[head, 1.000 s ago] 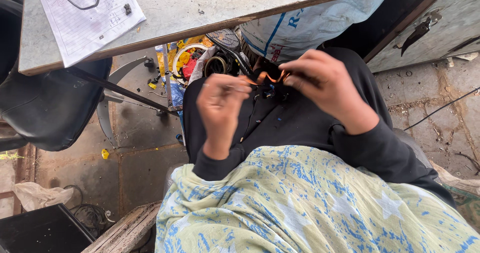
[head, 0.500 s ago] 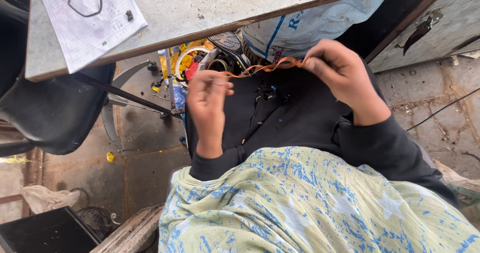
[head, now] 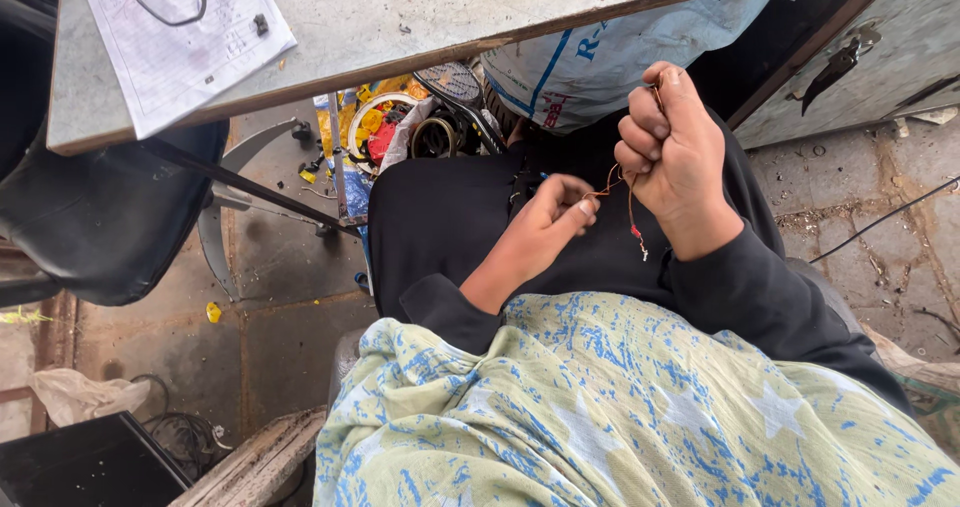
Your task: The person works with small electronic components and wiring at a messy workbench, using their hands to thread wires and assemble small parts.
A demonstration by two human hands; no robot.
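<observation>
Both hands have dropped closer together since half a second back: the right hand [head: 672, 152] now fists the thin orange wire [head: 615, 180] tight, the left hand [head: 545, 222] pinches its other end with narrow fingers over the lap. Grey tabletop [head: 420, 17] above carries one paper sheet [head: 180, 42]; one black chair [head: 100, 217] on stained concrete floor [head: 290, 277].

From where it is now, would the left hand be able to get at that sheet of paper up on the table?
Probably yes: the left hand rests in the lap below the table edge; the paper overhangs it, nothing between.
</observation>
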